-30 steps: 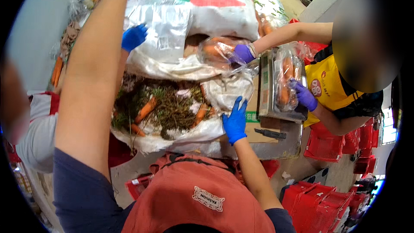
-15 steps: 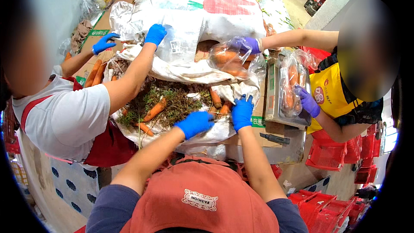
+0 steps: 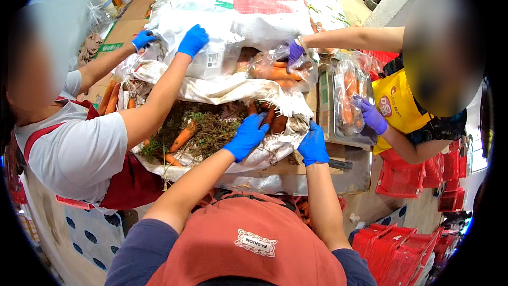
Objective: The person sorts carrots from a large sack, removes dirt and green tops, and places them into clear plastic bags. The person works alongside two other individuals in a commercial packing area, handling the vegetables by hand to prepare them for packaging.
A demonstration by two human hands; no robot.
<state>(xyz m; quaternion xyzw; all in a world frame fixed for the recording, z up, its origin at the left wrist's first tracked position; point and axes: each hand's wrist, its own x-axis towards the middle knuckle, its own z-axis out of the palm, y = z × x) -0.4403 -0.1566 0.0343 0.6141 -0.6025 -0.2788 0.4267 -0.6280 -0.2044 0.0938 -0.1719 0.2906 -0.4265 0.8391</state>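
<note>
My left hand [image 3: 246, 137], in a blue glove, reaches into an opened white woven sack [image 3: 211, 91]. Its fingers are stretched out against the carrots [image 3: 271, 116] at the sack's right end; the fingertips are partly hidden among them. On the right, my blue-gloved right hand [image 3: 313, 144] is closed on the sack's frayed edge, which it holds up. Left of my hands, green carrot tops [image 3: 209, 133] fill the sack's mouth, with a dirty orange carrot [image 3: 184, 136] lying on them.
A co-worker at left has blue gloves [image 3: 193, 41] on a full printed sack [image 3: 264, 2]. Another, at right, holds bagged carrots [image 3: 280, 71] and touches a second bag [image 3: 349, 98] on a scale [image 3: 329, 127]. A dark-handled tool [image 3: 340, 164] lies nearby. Red crates [image 3: 399, 177] stand at right.
My right hand has moved right and raised the sack's edge. My left hand has shifted farther in, against the carrots. The left co-worker's hands now both rest at the printed sack.
</note>
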